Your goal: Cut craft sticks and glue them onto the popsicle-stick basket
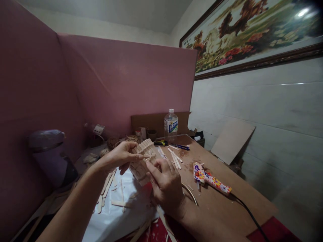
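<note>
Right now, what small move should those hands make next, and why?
Perhaps gently press the petal-shaped pieces against the stick panel with the right hand: it is close by them, and the left hand grips the panel's edge.

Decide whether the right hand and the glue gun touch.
Apart: the head view shows brown tabletop between the right hand and floral glue gun.

Bright florals amid pink and brown

The gun [213, 182] is white, patterned with purple, red, orange and yellow flowers; its cord [248, 210] is black. Panel [145, 147] and sticks [109, 185] are pale tan. The sheet [108, 222] is white, the board [232, 211] brown, the partition [126, 74] pink. The bottle's label [173, 126] shows blue, white and green.
</note>
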`<state>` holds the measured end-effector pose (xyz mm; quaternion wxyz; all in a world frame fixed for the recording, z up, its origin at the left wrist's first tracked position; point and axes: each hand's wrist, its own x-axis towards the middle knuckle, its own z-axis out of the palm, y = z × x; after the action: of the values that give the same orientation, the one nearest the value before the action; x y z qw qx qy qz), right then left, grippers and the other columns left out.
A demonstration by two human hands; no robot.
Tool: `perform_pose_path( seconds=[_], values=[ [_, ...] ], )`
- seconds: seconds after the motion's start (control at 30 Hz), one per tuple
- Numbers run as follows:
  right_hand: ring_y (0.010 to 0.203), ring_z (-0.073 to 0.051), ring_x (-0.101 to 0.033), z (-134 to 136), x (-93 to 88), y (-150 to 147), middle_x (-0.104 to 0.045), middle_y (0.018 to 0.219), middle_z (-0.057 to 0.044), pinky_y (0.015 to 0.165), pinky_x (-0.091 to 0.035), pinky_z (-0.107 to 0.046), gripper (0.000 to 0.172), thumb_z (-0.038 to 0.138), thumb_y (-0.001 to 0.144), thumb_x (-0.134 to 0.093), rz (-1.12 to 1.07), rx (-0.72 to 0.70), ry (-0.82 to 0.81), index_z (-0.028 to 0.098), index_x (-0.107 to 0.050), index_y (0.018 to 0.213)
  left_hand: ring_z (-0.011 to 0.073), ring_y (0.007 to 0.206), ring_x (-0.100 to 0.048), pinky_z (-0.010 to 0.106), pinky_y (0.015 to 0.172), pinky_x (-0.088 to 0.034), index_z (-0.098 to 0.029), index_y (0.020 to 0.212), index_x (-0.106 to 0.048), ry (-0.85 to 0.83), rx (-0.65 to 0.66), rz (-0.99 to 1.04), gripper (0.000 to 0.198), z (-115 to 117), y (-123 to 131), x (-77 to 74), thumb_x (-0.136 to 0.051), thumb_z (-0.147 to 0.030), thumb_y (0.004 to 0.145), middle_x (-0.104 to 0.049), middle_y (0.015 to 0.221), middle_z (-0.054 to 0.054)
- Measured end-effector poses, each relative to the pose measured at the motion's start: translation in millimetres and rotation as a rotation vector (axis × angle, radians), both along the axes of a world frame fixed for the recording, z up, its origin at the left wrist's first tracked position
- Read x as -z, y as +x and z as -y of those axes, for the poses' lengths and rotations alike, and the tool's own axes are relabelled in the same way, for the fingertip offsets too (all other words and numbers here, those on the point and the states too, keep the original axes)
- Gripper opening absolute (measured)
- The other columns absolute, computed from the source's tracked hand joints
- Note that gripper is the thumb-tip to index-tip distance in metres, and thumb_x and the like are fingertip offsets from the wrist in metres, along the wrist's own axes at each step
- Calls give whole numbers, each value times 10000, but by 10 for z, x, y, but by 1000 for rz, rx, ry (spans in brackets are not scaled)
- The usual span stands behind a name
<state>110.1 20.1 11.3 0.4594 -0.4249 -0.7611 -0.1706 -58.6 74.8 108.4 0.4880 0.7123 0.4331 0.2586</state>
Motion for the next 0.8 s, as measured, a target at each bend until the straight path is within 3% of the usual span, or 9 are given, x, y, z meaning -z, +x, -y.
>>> perform_pose_path(
  seconds=[0.27,0.8],
  values=[
    [845,-220,-452,15,-4,-3,-527,918,-89,737,-412,-376,365,204,856,-459,-7,-27,-30,186,-544,1210,24,236,-347,138,228,-252,-139,760,-522,38,-19,-72,350,28,36,-11,-694,-416,632,-506,477,-60],
    [869,-227,-448,4,20,-9,-529,945,-98,752,-407,-386,378,188,853,-465,-19,-44,-38,173,-534,1224,37,233,-351,141,217,-257,-137,739,-537,49,-40,-99,366,18,66,-19,-709,-427,598,-480,434,-70]
  ],
)
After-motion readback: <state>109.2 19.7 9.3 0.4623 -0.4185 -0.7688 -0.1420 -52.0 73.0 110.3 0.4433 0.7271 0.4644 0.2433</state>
